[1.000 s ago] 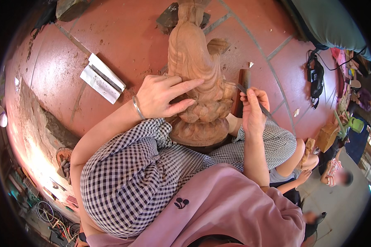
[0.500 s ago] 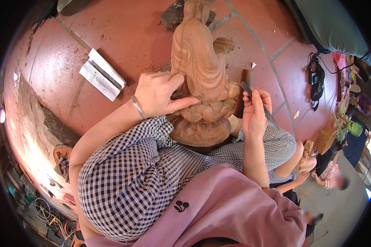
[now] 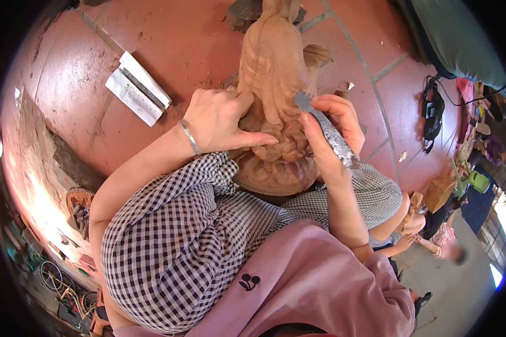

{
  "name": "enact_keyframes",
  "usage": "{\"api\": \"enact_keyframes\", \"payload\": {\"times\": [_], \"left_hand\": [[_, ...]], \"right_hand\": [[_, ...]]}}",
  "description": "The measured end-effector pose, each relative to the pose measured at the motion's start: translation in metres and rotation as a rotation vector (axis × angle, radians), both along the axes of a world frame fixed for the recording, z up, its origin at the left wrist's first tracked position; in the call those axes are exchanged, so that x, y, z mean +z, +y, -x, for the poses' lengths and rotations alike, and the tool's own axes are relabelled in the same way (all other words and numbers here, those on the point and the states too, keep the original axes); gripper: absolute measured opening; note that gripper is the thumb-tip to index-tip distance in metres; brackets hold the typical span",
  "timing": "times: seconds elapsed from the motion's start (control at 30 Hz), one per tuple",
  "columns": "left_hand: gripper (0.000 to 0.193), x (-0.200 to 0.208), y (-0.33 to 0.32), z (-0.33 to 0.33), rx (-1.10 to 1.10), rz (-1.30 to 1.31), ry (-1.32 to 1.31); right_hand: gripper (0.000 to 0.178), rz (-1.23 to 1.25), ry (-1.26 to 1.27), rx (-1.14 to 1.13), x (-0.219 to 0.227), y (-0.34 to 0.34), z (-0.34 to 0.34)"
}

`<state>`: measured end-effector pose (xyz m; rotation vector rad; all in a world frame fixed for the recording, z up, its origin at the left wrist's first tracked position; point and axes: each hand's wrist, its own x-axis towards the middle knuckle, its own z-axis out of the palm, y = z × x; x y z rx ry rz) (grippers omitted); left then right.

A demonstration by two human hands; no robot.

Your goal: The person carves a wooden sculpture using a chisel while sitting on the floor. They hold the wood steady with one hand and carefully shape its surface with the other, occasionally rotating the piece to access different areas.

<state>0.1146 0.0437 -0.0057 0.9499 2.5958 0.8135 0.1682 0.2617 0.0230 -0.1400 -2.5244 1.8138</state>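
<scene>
Gripping grey tool [image 3: 330,135], right fingers [image 3: 339,110]

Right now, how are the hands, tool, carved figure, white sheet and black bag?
Left hand: thumb spread, on the carved figure.
Right hand: closed around the metal tool.
Metal tool: held over the figure.
Carved figure: partly hidden by the left hand.
White sheet: on the floor, a dark bar on it.
Black bag: on the floor, closure unclear.

On the floor [image 3: 191,45], paper [image 3: 128,100] lies left of the statue [image 3: 272,62]; strap [image 3: 431,112] right; block [image 3: 242,17] behind.
</scene>
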Motion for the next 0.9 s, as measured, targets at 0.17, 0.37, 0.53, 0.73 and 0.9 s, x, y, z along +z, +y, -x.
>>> {"api": "enact_keyframes", "payload": {"times": [0.17, 0.37, 0.53, 0.73, 0.9], "left_hand": [[0.069, -0.003, -0.001, 0.0, 0.005, -0.044, -0.014], [0.07, -0.005, -0.002, 0.0, 0.002, -0.069, -0.007], [0.07, -0.006, -0.002, -0.001, 0.012, -0.075, -0.007], [0.069, -0.006, -0.002, -0.001, 0.01, -0.068, -0.014], [0.068, -0.005, -0.001, 0.0, 0.003, -0.081, 0.009]], "right_hand": [[0.018, -0.318, 0.166, 0.074, 0.004, -0.006, 0.007], [0.017, -0.383, 0.235, 0.107, -0.004, -0.004, 0.009], [0.018, -0.436, 0.256, 0.13, 0.004, -0.008, 0.014], [0.015, -0.39, 0.247, 0.166, 0.002, -0.008, 0.017], [0.012, -0.252, 0.109, 0.247, 0.004, 0.011, 0.021]]}}
